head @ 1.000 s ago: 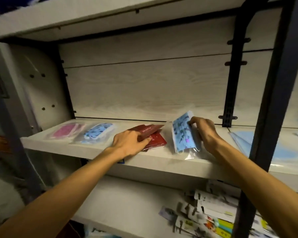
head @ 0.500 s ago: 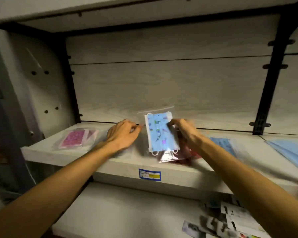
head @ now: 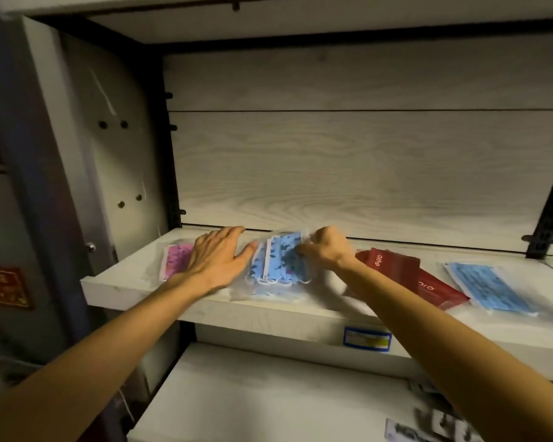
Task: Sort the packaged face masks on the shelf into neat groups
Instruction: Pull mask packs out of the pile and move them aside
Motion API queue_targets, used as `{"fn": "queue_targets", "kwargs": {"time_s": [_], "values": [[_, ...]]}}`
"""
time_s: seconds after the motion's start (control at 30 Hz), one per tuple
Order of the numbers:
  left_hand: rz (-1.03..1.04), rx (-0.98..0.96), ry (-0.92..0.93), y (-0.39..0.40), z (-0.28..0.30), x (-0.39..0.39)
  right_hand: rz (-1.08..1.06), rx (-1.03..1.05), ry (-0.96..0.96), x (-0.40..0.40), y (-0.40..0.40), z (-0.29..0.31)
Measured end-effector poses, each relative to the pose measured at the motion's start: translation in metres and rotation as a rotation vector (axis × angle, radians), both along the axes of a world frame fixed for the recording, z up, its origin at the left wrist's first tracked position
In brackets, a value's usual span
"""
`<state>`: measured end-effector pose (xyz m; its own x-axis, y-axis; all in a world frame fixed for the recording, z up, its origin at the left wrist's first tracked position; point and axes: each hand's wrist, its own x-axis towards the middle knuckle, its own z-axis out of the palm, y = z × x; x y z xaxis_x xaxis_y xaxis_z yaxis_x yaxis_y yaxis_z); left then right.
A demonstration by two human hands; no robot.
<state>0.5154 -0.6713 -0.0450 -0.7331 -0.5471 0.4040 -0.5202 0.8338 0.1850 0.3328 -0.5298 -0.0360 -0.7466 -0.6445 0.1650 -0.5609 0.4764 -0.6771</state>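
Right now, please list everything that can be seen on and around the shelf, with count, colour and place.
shelf: one, pale wood grain, middle of view
pink mask pack: one, pink patterned, left end, partly under the left hand
blue patterned mask packs: at least two overlapping, blue with dark print, centre
red packs: two, dark red, overlapping, right of centre
light blue mask pack: one, plain blue, right side
price label: one, blue-bordered, on the front edge
lower shelf: one, pale, below
left hand: open, flat over the pink pack
right hand: fingers pinching the top blue patterned pack
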Motion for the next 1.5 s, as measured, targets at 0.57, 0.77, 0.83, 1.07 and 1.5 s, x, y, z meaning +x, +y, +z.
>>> {"fn": "queue_targets", "kwargs": {"time_s": [0.57, 0.77, 0.83, 1.07, 1.5], "values": [[-0.137, -0.067, -0.015, 0.174, 0.011, -0.031, 0.06, 0.125, 0.561, -0.002, 0.24, -0.014], [-0.263, -0.127, 0.005, 0.315, 0.007, -0.064, 0.084, 0.079, 0.537, -0.019, 0.418, -0.033], [-0.329, -0.147, 0.007, 0.365, 0.006, -0.077, 0.059, 0.058, 0.506, -0.02, 0.475, -0.043], [-0.645, -0.216, -0.083, 0.523, 0.024, -0.143, -0.199, 0.088, 0.42, -0.058, 0.639, -0.046], [-0.712, -0.348, -0.054, 0.626, 0.022, -0.312, -0.434, 0.094, 0.573, -0.175, 0.741, -0.048]]}}
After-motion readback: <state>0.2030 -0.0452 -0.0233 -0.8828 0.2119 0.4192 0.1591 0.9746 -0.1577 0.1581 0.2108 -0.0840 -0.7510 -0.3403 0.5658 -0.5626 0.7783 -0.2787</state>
